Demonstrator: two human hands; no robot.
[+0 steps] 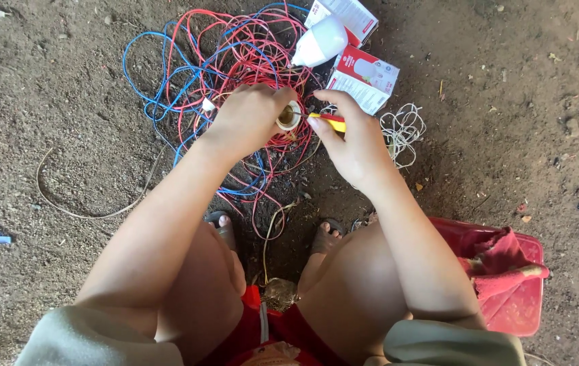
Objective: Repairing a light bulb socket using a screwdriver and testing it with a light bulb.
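My left hand grips a small white round lamp holder with a brass centre, held above the ground. My right hand holds a screwdriver with a yellow and red handle, its tip pointing into the holder. Both hands hover over a tangle of red and blue wires lying on the dirt. A white light bulb lies just beyond the hands, next to two red and white cardboard boxes.
A small coil of white wire lies right of my right hand. A red plastic stool with a red cloth is under me at right. A thin loose wire curves on the dirt at left. My feet in sandals rest below the wires.
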